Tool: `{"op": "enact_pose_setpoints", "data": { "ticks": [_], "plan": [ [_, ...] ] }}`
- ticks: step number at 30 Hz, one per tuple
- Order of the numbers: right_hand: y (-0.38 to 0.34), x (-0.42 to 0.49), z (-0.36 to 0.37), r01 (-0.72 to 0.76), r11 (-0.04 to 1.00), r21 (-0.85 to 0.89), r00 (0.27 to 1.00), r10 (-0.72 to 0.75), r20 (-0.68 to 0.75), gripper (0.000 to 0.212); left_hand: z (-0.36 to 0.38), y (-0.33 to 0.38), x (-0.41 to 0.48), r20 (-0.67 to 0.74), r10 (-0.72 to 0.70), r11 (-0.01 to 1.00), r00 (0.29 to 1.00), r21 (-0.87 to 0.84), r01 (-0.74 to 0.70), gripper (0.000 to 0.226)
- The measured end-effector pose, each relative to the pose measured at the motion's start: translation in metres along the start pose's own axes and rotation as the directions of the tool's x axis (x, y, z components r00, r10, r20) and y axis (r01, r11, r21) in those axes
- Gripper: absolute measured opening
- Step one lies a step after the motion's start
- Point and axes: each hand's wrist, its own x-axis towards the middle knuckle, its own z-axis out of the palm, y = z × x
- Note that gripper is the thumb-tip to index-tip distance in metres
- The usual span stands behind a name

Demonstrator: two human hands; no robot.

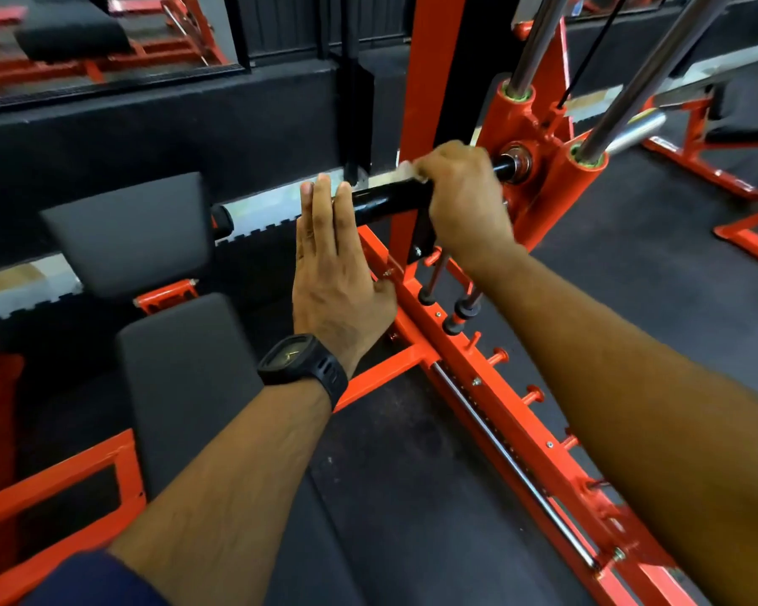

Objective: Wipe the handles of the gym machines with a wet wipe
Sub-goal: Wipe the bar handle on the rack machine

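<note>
1. Where the view begins, nearest the camera, two bare forearms reach forward, the left one leaving a dark blue sleeve [93, 579] at the bottom edge and wearing a black wristwatch [303, 365].
2. Under the arms lies black rubber flooring [412, 496], crossed by an orange frame rail [521, 430] with short pegs and a thin chrome rod running along it.
3. To the left of the arms sit two dark grey pads [180, 378], one flat and near, one tilted farther back.
4. Beyond the watch, the left hand [333, 273] is flat and spread, fingers straight and together, holding nothing; its fingertips lie in front of the black handle bar [390, 196], and whether they touch it I cannot tell.
5. Just to the right, the right hand [464, 199] is curled over the same bar, clamping a white wet wipe [405, 170] against it; only a corner of the wipe shows by the knuckles.
6. Past that hand, the bar enters a bearing in an orange carriage [539, 146] that rides on two chrome guide rods [657, 67] slanting upward.
7. Farthest back stand a black wall base and a mirror [106, 37] reflecting orange equipment.
</note>
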Motion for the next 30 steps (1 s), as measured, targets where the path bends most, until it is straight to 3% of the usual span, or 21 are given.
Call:
{"op": "enact_pose_setpoints", "data": {
  "ticks": [3, 9, 12, 17, 22, 25, 30],
  "plan": [
    [0.017, -0.008, -0.017, -0.288, 0.957, 0.011, 0.957, 0.288, 0.020, 0.041, 0.007, 0.010, -0.002, -0.006, -0.023, 0.999, 1.000, 0.045, 0.024, 0.087],
    [0.018, -0.051, -0.025, -0.552, 0.822, 0.136, 0.832, 0.533, 0.157, 0.027, 0.015, 0.023, -0.007, -0.004, -0.005, 0.983, 1.000, 0.185, 0.005, 0.079],
    [0.015, -0.076, -0.032, -0.643, 0.698, 0.315, 0.765, 0.596, 0.242, 0.023, 0.020, 0.030, -0.022, -0.022, 0.001, 0.985, 1.000, 0.170, 0.002, 0.071],
    [0.001, -0.135, -0.060, -0.669, 0.446, 0.595, 0.686, 0.678, 0.263, 0.006, 0.044, 0.054, -0.070, 0.039, 0.067, 0.985, 0.997, -0.163, -0.059, 0.057],
    [-0.003, -0.207, -0.077, -0.670, 0.249, 0.700, 0.541, 0.809, 0.230, 0.014, 0.061, 0.091, -0.127, 0.154, 0.179, 0.861, 0.972, -0.502, -0.079, 0.044],
    [-0.007, -0.254, -0.096, -0.677, 0.220, 0.702, 0.481, 0.855, 0.195, 0.011, 0.059, 0.114, -0.161, 0.264, 0.138, 0.794, 0.955, -0.606, 0.053, 0.044],
    [-0.006, -0.330, -0.157, -0.644, 0.213, 0.735, 0.419, 0.902, 0.107, 0.018, 0.053, 0.166, -0.211, 0.410, 0.184, 0.739, 0.893, -0.657, 0.149, 0.043]
  ]
}}
